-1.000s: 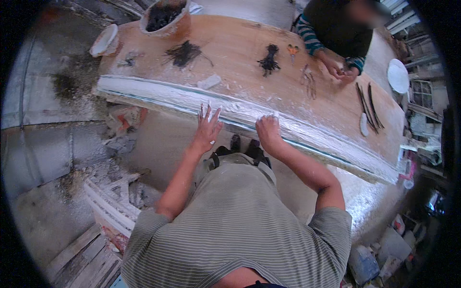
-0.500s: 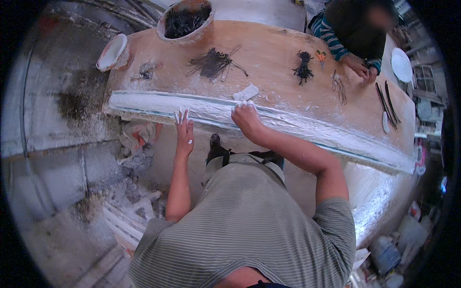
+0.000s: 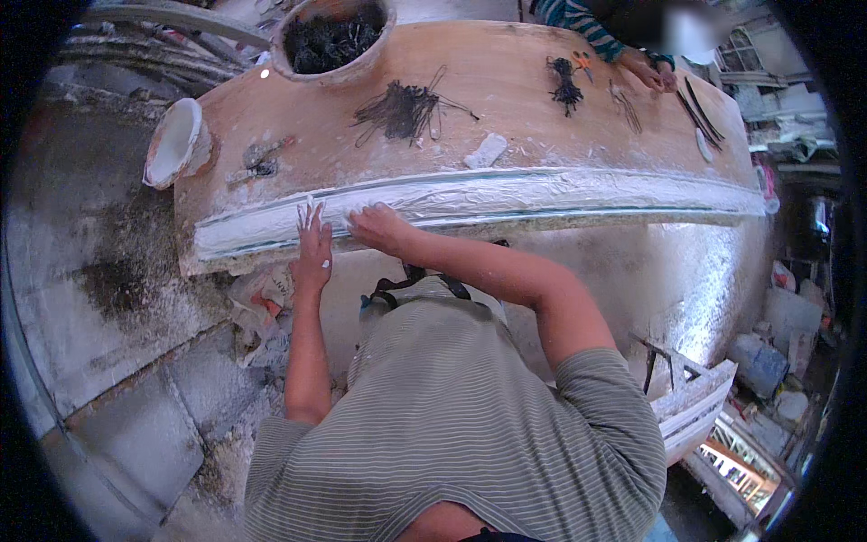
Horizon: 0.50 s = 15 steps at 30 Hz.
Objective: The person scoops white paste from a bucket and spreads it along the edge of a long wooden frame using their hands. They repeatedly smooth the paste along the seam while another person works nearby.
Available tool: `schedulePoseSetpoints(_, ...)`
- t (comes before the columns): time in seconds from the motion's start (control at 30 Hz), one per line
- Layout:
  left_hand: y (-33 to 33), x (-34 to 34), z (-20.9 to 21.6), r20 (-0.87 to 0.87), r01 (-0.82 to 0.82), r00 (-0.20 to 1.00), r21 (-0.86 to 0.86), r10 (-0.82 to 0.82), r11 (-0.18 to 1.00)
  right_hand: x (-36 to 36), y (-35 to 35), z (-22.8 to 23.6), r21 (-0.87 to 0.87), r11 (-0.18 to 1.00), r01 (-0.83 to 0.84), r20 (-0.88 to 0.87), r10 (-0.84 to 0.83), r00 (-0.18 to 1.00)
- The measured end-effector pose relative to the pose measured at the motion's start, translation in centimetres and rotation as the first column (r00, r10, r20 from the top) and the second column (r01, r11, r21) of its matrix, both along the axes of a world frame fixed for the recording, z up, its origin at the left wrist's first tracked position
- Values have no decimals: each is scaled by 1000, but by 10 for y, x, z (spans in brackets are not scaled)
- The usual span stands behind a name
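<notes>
Dusty plaster workshop, long wooden tabletop (image 3: 542,81). Both grips flat and spread, holding nothing: left hand (image 3: 313,246) and right hand (image 3: 379,228) press on the white plaster moulding (image 3: 560,194) along the near edge. Since 1 s ago they've slid left along it; smoothing seems near that end. Fibre bundle (image 3: 402,108) lies beyond.

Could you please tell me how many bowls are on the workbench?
2: a white bowl tipped on its side at the bench's left end, and a round bowl of dark fibres at the far edge. Others may be hidden beyond the frame.
</notes>
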<state>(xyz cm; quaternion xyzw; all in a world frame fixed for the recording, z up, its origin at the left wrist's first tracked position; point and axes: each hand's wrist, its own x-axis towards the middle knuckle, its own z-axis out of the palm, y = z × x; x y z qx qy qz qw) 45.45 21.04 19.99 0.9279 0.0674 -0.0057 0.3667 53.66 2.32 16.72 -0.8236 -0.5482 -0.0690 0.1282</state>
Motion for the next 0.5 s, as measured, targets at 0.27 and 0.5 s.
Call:
schedulePoseSetpoints(0.27, -11, 34, -4, 157, 218, 969, -190, -190, 957, 4, -19, 26, -240, 946, 218, -407, -302, 862)
schedulePoseSetpoints(0.5, -48, 31, -15, -85, 742, 655, 265, -751, 616, -28, -119, 13, -50, 625, 779, -140, -777, 614)
